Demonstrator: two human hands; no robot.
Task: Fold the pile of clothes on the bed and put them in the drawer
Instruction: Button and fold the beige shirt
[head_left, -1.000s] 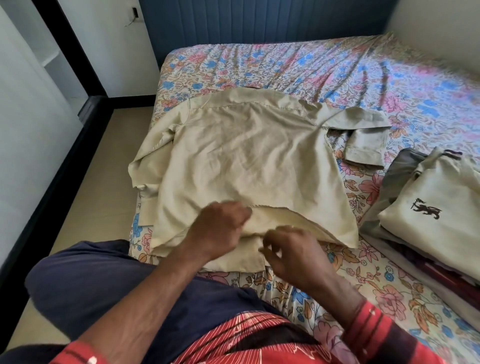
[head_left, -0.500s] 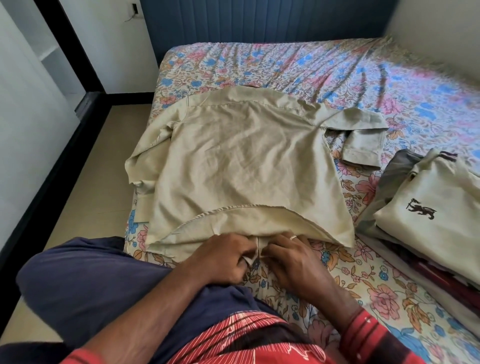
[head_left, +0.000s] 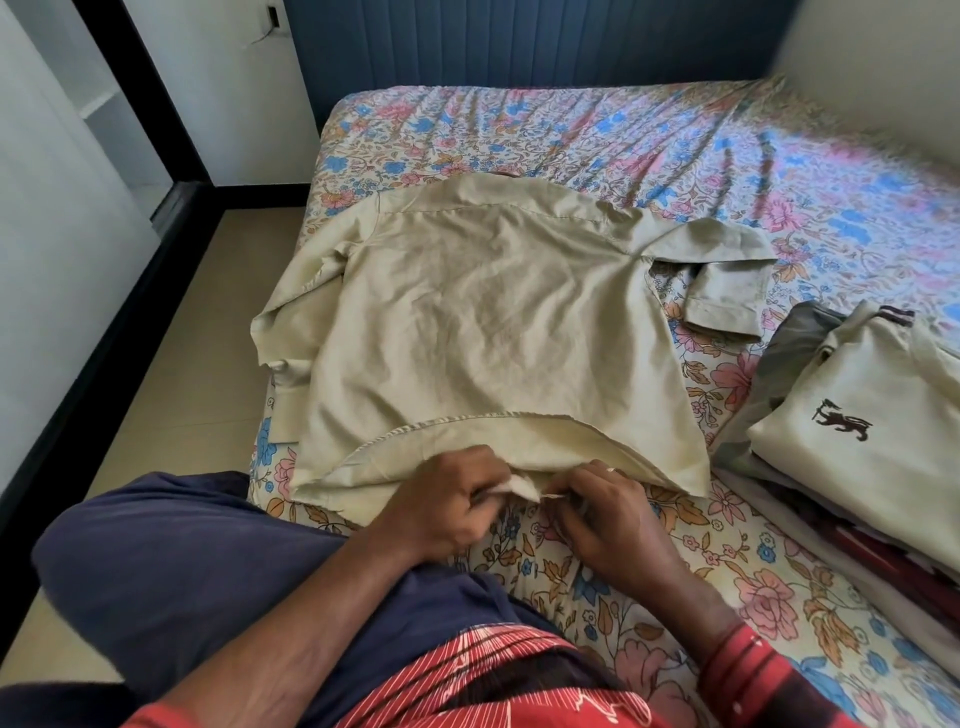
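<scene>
A beige long-sleeved shirt (head_left: 483, 332) lies back-up and spread out on the bed (head_left: 597, 130), collar toward the headboard. One sleeve is folded at the right (head_left: 722, 291); the other hangs over the bed's left edge. My left hand (head_left: 447, 504) and my right hand (head_left: 608, 504) sit side by side at the near hem, each pinching the lower layer of the shirt's bottom edge. The fingertips are tucked under the cloth.
A stack of folded clothes (head_left: 857, 441) stands at the bed's right, topped by a cream garment with a dark lion logo. Beige floor (head_left: 171, 364) runs along the left, bordered by a black frame. The blue headboard (head_left: 519, 41) is behind. No drawer is visible.
Both hands slid down from the upper hem layer to the shirt's lowest edge and now pinch it close together. The view shifted slightly.
</scene>
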